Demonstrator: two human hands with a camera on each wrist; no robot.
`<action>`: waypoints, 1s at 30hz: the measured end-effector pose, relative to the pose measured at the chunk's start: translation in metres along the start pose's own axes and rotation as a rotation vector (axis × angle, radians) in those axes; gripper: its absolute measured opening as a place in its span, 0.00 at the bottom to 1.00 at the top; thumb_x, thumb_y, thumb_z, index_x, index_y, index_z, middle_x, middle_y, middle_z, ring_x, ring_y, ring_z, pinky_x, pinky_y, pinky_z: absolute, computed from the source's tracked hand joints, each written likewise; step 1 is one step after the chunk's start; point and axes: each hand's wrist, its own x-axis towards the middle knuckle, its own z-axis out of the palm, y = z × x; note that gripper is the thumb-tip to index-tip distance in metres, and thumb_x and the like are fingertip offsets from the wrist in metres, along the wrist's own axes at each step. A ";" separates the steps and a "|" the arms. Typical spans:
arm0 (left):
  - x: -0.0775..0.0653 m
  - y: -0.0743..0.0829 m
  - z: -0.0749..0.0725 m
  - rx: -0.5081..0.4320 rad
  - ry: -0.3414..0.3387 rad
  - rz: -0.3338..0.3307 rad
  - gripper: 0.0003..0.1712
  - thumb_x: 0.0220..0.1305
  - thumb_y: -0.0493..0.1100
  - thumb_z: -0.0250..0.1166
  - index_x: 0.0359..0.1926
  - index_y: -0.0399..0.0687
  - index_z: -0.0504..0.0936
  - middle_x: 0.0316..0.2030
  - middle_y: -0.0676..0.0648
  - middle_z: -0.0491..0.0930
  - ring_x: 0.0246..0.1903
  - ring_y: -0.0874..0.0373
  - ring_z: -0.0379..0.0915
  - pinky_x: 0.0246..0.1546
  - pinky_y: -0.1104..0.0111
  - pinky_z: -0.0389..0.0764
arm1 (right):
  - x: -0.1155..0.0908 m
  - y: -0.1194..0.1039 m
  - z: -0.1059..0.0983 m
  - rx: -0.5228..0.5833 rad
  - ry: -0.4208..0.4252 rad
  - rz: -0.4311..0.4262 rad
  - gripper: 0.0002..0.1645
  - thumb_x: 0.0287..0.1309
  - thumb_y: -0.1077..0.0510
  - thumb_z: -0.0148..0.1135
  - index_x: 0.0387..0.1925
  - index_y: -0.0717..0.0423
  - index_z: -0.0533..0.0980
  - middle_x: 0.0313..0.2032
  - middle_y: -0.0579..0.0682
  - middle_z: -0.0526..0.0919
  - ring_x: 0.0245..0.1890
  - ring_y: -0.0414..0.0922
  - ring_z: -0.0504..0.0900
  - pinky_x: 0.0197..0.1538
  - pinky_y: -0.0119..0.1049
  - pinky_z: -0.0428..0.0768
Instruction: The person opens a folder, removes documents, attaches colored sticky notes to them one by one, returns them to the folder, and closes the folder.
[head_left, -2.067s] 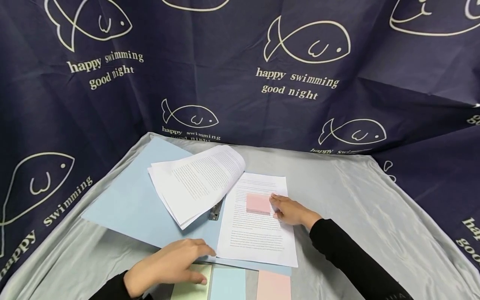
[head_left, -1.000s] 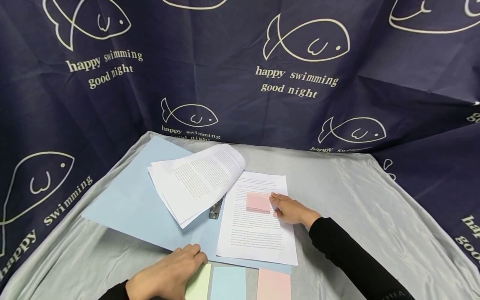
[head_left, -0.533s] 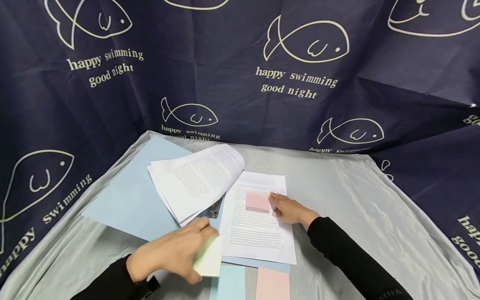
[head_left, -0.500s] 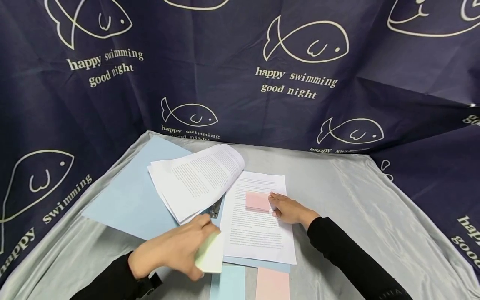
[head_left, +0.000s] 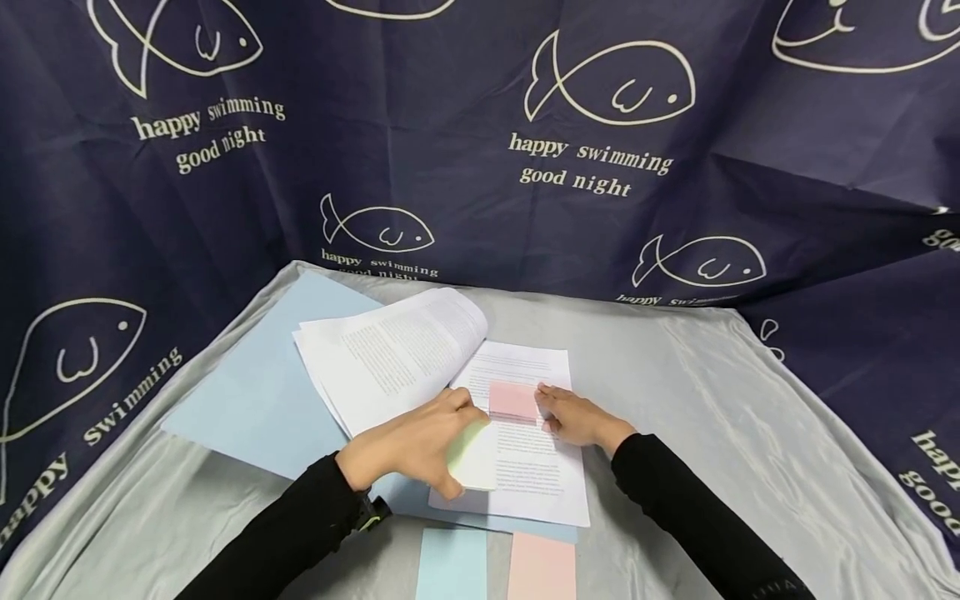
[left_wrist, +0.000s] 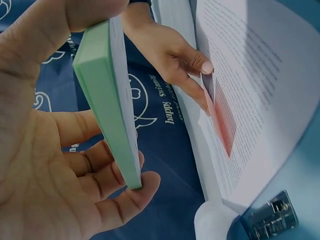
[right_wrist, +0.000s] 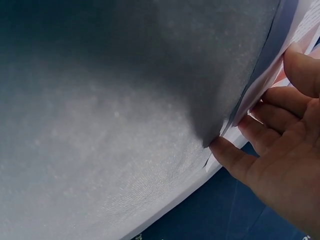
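Observation:
My left hand (head_left: pixel 420 442) grips a light green sticky note pad (left_wrist: pixel 107 100) by its edges, thumb on one side and fingers on the other. The pad is raised over the printed page (head_left: pixel 532 492), just below a pink sticky note (head_left: pixel 513 400) lying on that page. My right hand (head_left: pixel 581 417) rests at the page's right side, fingertips touching the note's right edge. In the right wrist view its fingers (right_wrist: pixel 232 155) reach along the paper edge, fairly straight. The page lies in an open blue folder (head_left: pixel 247 392); several turned-back sheets (head_left: pixel 390 350) curl to the left.
A blue pad (head_left: pixel 452 562) and a pink pad (head_left: pixel 542 567) lie at the front edge of the grey cloth (head_left: pixel 660 375). A metal folder clip (left_wrist: pixel 272 215) sits by the curled sheets. A dark fish-print curtain (head_left: pixel 465 167) hangs behind and at the sides.
My left hand has taken the green pad from beside the blue pad, lifted it, and carried it right and forward over the page. My right hand stays at the pink note.

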 end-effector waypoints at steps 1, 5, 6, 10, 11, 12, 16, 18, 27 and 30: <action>0.002 0.000 0.000 -0.002 -0.005 -0.003 0.44 0.30 0.50 0.79 0.55 0.41 0.78 0.41 0.51 0.69 0.41 0.59 0.62 0.40 0.75 0.67 | 0.000 0.000 0.000 0.003 -0.001 0.001 0.34 0.69 0.62 0.53 0.71 0.70 0.56 0.74 0.66 0.54 0.74 0.62 0.53 0.73 0.55 0.55; 0.007 0.000 0.000 0.013 0.001 0.000 0.44 0.29 0.50 0.79 0.55 0.42 0.79 0.42 0.51 0.70 0.42 0.58 0.63 0.41 0.74 0.68 | 0.000 -0.001 0.001 0.009 0.017 0.019 0.34 0.68 0.61 0.55 0.71 0.67 0.59 0.74 0.64 0.55 0.74 0.62 0.55 0.72 0.59 0.57; 0.008 0.000 0.001 0.016 0.003 0.001 0.45 0.29 0.50 0.79 0.55 0.42 0.79 0.42 0.51 0.70 0.42 0.58 0.63 0.42 0.74 0.68 | 0.000 -0.001 0.001 0.007 0.027 0.025 0.34 0.68 0.61 0.56 0.71 0.66 0.60 0.74 0.64 0.56 0.74 0.62 0.56 0.70 0.62 0.58; 0.009 -0.002 0.002 0.015 0.007 -0.001 0.45 0.29 0.50 0.79 0.55 0.42 0.79 0.42 0.51 0.70 0.42 0.58 0.63 0.41 0.75 0.68 | -0.003 -0.004 0.001 0.010 0.098 0.059 0.32 0.64 0.61 0.60 0.68 0.63 0.65 0.74 0.62 0.56 0.73 0.61 0.57 0.66 0.71 0.55; 0.010 -0.002 0.001 0.016 0.008 -0.002 0.45 0.28 0.50 0.79 0.55 0.42 0.79 0.41 0.51 0.70 0.42 0.58 0.63 0.41 0.75 0.68 | -0.004 -0.005 0.001 0.002 0.130 0.058 0.32 0.63 0.62 0.60 0.68 0.63 0.67 0.74 0.63 0.56 0.73 0.62 0.58 0.65 0.73 0.55; 0.010 -0.002 0.001 0.016 0.010 -0.003 0.45 0.28 0.50 0.79 0.55 0.42 0.79 0.41 0.51 0.70 0.42 0.58 0.63 0.40 0.75 0.68 | -0.005 -0.007 0.000 -0.006 0.167 0.051 0.31 0.62 0.62 0.60 0.67 0.63 0.68 0.73 0.63 0.57 0.72 0.62 0.60 0.65 0.74 0.55; 0.012 -0.003 0.001 0.025 0.023 -0.007 0.45 0.27 0.50 0.79 0.54 0.42 0.79 0.41 0.50 0.70 0.41 0.58 0.64 0.40 0.74 0.69 | -0.007 -0.016 -0.003 -0.040 0.344 -0.017 0.28 0.60 0.64 0.60 0.62 0.64 0.72 0.69 0.65 0.65 0.68 0.61 0.67 0.64 0.72 0.60; 0.014 -0.003 0.001 0.030 0.027 -0.007 0.46 0.27 0.51 0.79 0.54 0.41 0.77 0.42 0.50 0.71 0.42 0.57 0.65 0.41 0.73 0.70 | -0.008 -0.024 -0.005 -0.032 0.418 -0.057 0.26 0.59 0.66 0.60 0.60 0.64 0.74 0.66 0.64 0.70 0.67 0.60 0.69 0.63 0.72 0.61; 0.021 -0.005 0.002 0.010 0.030 -0.013 0.52 0.28 0.51 0.78 0.60 0.36 0.72 0.44 0.48 0.71 0.43 0.57 0.64 0.42 0.71 0.71 | -0.018 -0.054 -0.012 0.134 0.420 -0.304 0.30 0.54 0.65 0.56 0.61 0.66 0.72 0.63 0.61 0.75 0.64 0.61 0.72 0.66 0.64 0.64; 0.024 -0.007 0.003 -0.004 0.037 -0.010 0.49 0.27 0.50 0.78 0.57 0.38 0.75 0.42 0.49 0.70 0.42 0.58 0.64 0.38 0.73 0.70 | -0.022 -0.061 -0.012 0.183 0.353 -0.359 0.37 0.48 0.63 0.54 0.65 0.65 0.69 0.65 0.59 0.73 0.66 0.57 0.71 0.68 0.60 0.63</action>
